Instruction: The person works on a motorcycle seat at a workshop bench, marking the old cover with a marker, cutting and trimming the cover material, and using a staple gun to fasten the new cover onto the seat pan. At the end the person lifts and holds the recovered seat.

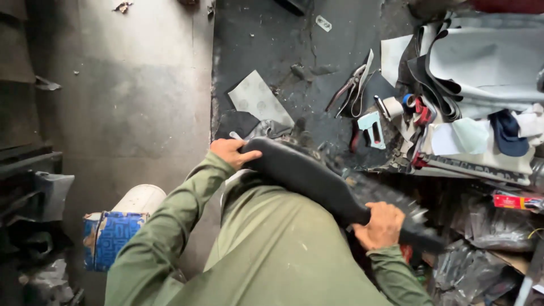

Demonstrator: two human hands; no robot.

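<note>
While gripped at both ends: long black padded seat (309,175), smooth, curved, mid-frame
Left hand (231,152): clamped on rounded end
Right hand (382,225): clamped on narrow end

You hold a long black padded seat (317,181) across your lap, its length running from upper left down to lower right. Your left hand (231,152) grips its upper end with the thumb laid on top; your right hand (382,225) closes around its lower part. Beyond it on the dark mat (266,39) lie pliers (347,86), a pale grey sheet (258,99) and folded grey material (487,62); a white bucket (139,199) stands by your left sleeve
</note>
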